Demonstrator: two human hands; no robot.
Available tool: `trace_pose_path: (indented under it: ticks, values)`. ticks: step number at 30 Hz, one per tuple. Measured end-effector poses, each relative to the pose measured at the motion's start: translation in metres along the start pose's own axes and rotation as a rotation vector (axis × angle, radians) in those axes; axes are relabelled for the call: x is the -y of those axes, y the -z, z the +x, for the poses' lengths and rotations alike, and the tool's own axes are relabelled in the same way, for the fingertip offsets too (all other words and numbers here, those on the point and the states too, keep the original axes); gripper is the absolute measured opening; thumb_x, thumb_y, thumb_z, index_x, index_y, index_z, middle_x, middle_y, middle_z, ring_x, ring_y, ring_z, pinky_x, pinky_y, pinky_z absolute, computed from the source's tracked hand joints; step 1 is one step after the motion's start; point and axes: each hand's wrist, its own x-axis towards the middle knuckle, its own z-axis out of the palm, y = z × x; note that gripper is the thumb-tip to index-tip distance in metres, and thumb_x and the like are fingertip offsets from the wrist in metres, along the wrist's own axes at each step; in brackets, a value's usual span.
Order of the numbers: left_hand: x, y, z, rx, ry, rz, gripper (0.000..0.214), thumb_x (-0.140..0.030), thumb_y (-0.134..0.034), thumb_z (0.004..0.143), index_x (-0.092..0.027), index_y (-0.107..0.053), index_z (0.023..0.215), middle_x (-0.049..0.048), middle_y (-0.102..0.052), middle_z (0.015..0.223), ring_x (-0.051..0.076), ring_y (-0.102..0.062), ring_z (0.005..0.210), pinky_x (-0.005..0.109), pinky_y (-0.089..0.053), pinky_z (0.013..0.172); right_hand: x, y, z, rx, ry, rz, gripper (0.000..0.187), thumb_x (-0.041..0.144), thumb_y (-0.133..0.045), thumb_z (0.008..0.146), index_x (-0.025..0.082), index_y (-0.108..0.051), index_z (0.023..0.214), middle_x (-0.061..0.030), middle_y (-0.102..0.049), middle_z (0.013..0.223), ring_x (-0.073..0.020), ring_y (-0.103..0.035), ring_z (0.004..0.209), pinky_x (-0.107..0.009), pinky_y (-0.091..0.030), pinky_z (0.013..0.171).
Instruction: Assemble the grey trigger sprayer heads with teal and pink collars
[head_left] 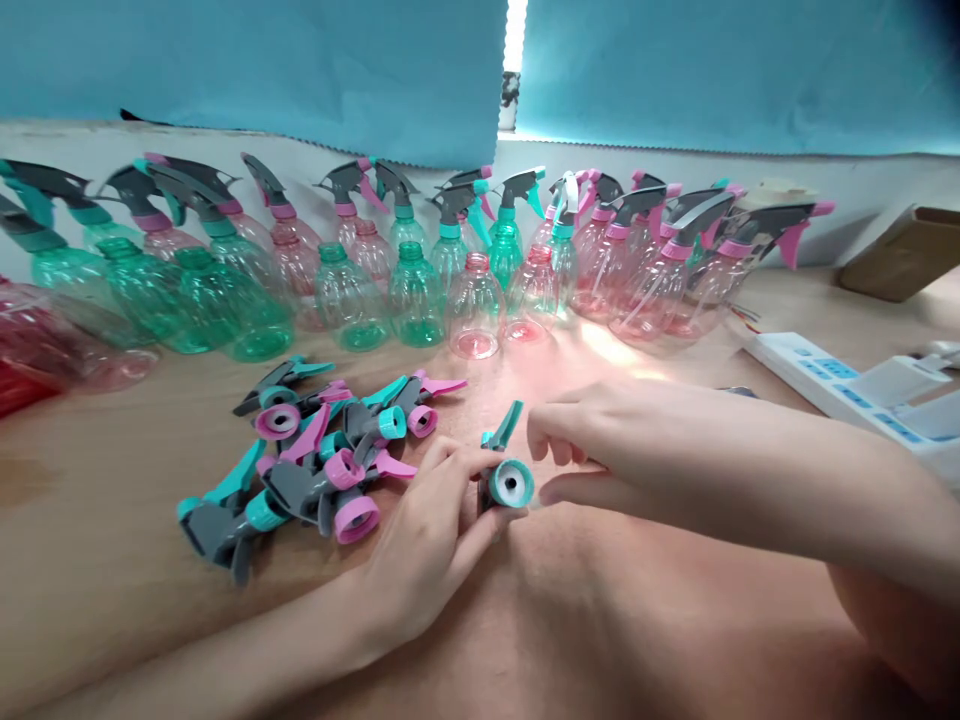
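Note:
In my left hand [442, 530] is a grey trigger spray head with a teal collar [512, 484], pinched between thumb and fingers. Its collar opening, white inside with a dark centre, faces me, and its teal trigger [511, 424] points up. Just right of the collar is my right hand [592, 440], fingers bent and thumb apart from them; I see nothing between them. Left of my hands lies a pile of loose spray heads [300, 485] with pink or teal collars and triggers.
Behind stand uncapped green bottles [416, 300] and pink bottles [476, 310], with bottles wearing spray heads [615, 250] further back. At right lie a white power strip [817, 375] with plugs and a brown box [896, 255]. Blue sheets [300, 70] hang over the back wall.

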Motion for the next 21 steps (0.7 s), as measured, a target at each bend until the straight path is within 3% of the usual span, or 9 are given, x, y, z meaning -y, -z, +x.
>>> trace_pose_path:
  ticks: [5,13,21]
  values:
    - [0.003,0.0,-0.001,0.017,0.094,-0.076,0.022,-0.02,-0.055,0.089,-0.025,-0.05,0.11,-0.0002,-0.047,0.089,0.015,-0.052,0.076,0.028,-0.045,0.07,0.006,-0.007,0.012,-0.035,-0.051,0.087,0.017,0.026,-0.047,0.087,0.021,-0.052,0.072,0.0041,-0.057,0.067,-0.0102,-0.046,0.056,-0.023,-0.027,0.048]
    - [0.004,0.002,0.002,0.068,0.088,-0.121,0.021,-0.008,-0.051,0.087,-0.023,-0.049,0.102,-0.0019,-0.049,0.085,0.012,-0.05,0.071,0.023,-0.04,0.064,0.005,-0.015,0.02,0.116,-0.097,0.245,0.016,0.026,-0.05,0.084,0.021,-0.042,0.071,0.0051,-0.05,0.062,-0.0086,-0.039,0.052,-0.023,-0.024,0.043]
    - [0.009,0.003,0.001,0.111,0.125,-0.143,0.031,-0.007,-0.054,0.086,-0.025,-0.049,0.112,-0.0018,-0.057,0.09,0.013,-0.049,0.07,0.022,-0.038,0.062,-0.001,-0.021,0.025,0.171,-0.208,0.577,0.01,0.029,-0.055,0.079,0.022,-0.048,0.078,0.006,-0.054,0.068,-0.009,-0.047,0.058,-0.022,-0.032,0.048]
